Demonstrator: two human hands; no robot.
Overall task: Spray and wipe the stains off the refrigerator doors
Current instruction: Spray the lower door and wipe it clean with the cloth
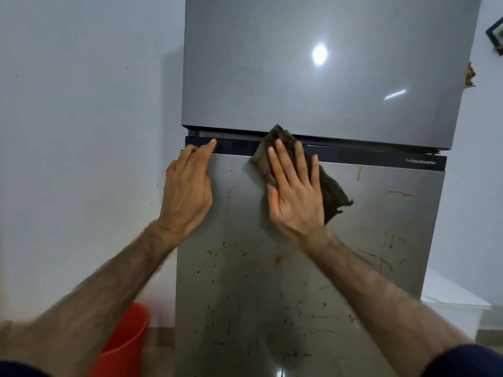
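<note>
- Refrigerator (326, 240): silver, two doors, filling the middle of our view; everything below is placed against it.
- Wall (81, 131): pale and plain, to the left of the refrigerator and again past its right edge.
- Upper door (313, 77): clean-looking and glossy, with a round light reflection right of its centre.
- Lower door (272, 308): we see it spattered with brown and yellow stains (226, 257), thickest below the hands, with more streaks toward the right edge.
- Dark band (367, 156): runs across the top of the lower door, right under the gap between the doors; faint lettering near its right end, too blurred to read.
- Red bucket (122, 341): on the floor by the refrigerator's lower left corner, partly behind our left forearm.
- Cloth (332, 191): dark, brownish, crumpled; it lies flat on the top of the lower door, its upper corner crossing the dark band and touching the upper door's bottom edge.
- Right hand (296, 194): palm flat, fingers spread wide and straight, pressing the cloth against the door; nothing is pinched or curled around.
- Left hand (187, 191): at the lower door's upper left corner, fingers bent around the door's left edge, thumb lying along the dark band; it holds nothing loose.
</note>
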